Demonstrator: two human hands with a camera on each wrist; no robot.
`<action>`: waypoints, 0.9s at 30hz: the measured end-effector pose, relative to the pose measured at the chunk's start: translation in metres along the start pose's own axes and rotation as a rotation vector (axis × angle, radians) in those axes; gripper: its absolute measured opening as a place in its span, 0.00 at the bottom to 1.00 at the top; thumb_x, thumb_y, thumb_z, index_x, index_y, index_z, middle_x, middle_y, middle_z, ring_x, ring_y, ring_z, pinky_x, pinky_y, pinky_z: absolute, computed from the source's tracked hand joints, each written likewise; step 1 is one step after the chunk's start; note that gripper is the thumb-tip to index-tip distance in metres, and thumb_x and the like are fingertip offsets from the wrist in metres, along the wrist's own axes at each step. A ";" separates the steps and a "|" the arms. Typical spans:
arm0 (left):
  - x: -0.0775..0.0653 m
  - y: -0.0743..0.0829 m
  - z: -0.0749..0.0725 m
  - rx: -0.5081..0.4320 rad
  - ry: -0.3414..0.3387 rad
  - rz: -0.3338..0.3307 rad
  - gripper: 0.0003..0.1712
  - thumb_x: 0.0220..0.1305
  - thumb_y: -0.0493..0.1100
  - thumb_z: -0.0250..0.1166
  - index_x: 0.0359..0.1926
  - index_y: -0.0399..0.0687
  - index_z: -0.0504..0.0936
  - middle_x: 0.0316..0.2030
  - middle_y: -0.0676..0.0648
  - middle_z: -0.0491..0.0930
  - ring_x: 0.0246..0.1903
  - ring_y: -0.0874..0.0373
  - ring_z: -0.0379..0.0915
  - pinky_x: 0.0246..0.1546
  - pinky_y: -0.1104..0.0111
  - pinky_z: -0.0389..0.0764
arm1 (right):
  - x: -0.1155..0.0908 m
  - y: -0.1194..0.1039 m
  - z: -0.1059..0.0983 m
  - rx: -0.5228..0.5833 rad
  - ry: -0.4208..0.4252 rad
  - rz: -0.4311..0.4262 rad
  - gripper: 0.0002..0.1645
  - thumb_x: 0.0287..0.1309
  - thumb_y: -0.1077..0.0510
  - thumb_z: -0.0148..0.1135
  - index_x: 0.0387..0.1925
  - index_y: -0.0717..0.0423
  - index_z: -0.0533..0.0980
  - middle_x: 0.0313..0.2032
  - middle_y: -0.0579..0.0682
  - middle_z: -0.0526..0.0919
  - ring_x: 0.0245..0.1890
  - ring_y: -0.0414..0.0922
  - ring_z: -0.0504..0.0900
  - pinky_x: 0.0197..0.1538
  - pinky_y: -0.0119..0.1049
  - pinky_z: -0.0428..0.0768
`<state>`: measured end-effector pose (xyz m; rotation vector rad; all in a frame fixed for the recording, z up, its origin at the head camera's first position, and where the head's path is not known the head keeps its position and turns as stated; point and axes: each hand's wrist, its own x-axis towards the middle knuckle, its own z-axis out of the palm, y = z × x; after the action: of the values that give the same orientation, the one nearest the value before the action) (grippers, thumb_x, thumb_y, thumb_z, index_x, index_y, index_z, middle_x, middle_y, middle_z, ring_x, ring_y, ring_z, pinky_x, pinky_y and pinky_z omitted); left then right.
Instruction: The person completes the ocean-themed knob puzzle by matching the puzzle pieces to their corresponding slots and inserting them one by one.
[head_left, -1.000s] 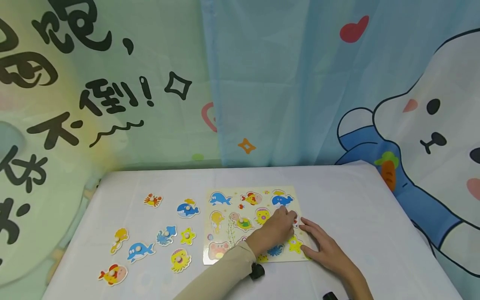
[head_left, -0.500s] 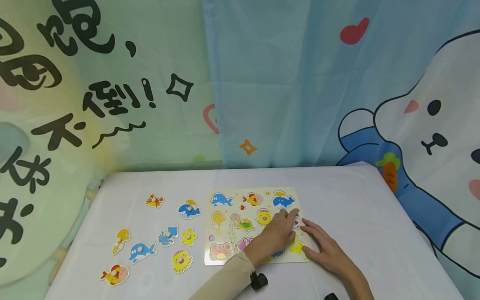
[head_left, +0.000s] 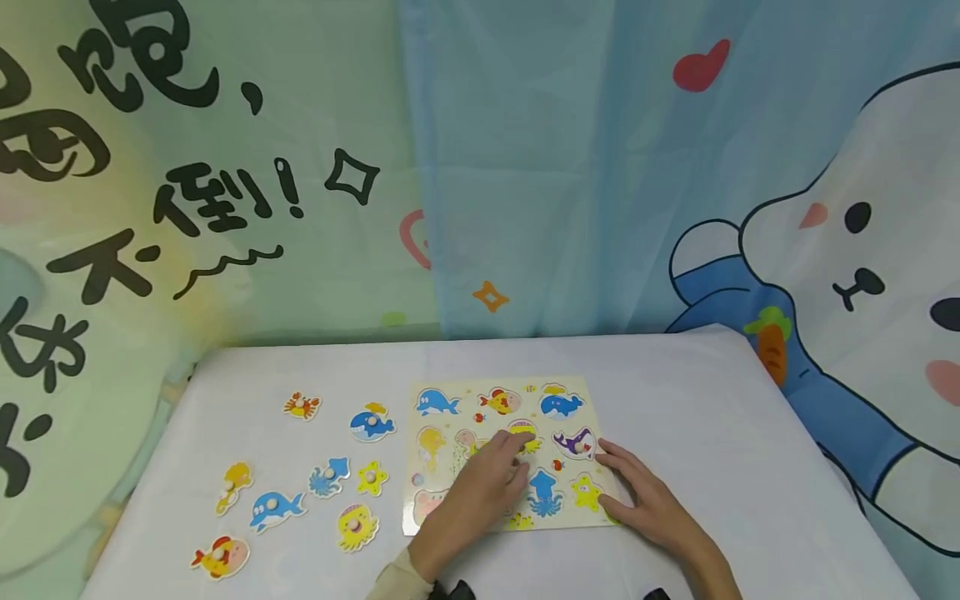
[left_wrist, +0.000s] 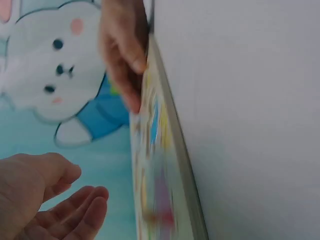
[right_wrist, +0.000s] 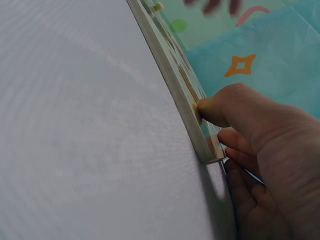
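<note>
The wooden peg puzzle board lies on the table, printed with sea animals. My left hand is over its middle, fingers loosely bent; in the left wrist view nothing lies between thumb and fingers. It hides part of the board's lower left. My right hand holds the board's right side, the thumb on its face near the front corner and the fingers along the edge. A purple sea-animal piece sits at the right of the middle row, beside my right fingertips. A blue squid picture and a yellow star picture show below it.
Several loose knobbed pieces lie left of the board: a crab, a whale, a squid, a star, an octopus, a dolphin, a seahorse and a fish. A printed curtain hangs behind.
My left hand has left the purple piece at the board's right and moved left and toward me, uncovering that piece and the squid picture. My right hand stays at the board's edge.
</note>
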<state>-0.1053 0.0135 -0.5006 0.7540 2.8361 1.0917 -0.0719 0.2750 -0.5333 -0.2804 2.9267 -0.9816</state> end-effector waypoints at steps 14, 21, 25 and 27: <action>-0.092 -0.080 -0.108 0.120 0.243 -0.548 0.22 0.65 0.40 0.61 0.60 0.44 0.74 0.49 0.43 0.79 0.46 0.51 0.77 0.48 0.58 0.81 | 0.002 0.000 0.000 0.047 -0.035 0.016 0.35 0.53 0.51 0.68 0.62 0.55 0.70 0.70 0.57 0.63 0.70 0.63 0.60 0.65 0.62 0.64; -0.102 -0.110 -0.133 0.136 0.130 -0.664 0.24 0.64 0.40 0.63 0.60 0.38 0.73 0.47 0.39 0.78 0.44 0.49 0.76 0.49 0.55 0.80 | 0.003 0.001 0.002 0.054 -0.053 0.043 0.35 0.53 0.52 0.68 0.63 0.56 0.69 0.71 0.57 0.62 0.71 0.63 0.58 0.66 0.63 0.63; -0.104 -0.113 -0.134 0.143 0.100 -0.625 0.23 0.62 0.40 0.64 0.57 0.38 0.76 0.41 0.43 0.80 0.38 0.54 0.76 0.45 0.58 0.81 | 0.003 0.000 0.002 0.049 -0.049 0.038 0.35 0.53 0.52 0.67 0.62 0.57 0.70 0.70 0.58 0.62 0.70 0.63 0.59 0.65 0.63 0.63; -0.104 -0.110 -0.132 0.147 0.115 -0.610 0.21 0.62 0.40 0.65 0.55 0.40 0.78 0.40 0.44 0.80 0.38 0.55 0.75 0.46 0.58 0.81 | 0.003 0.000 0.002 0.048 -0.046 0.033 0.35 0.53 0.52 0.67 0.62 0.57 0.70 0.70 0.58 0.62 0.70 0.63 0.59 0.65 0.63 0.63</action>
<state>-0.0844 -0.1864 -0.4868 -0.1911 2.9329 0.8502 -0.0748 0.2730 -0.5350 -0.2479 2.8524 -1.0243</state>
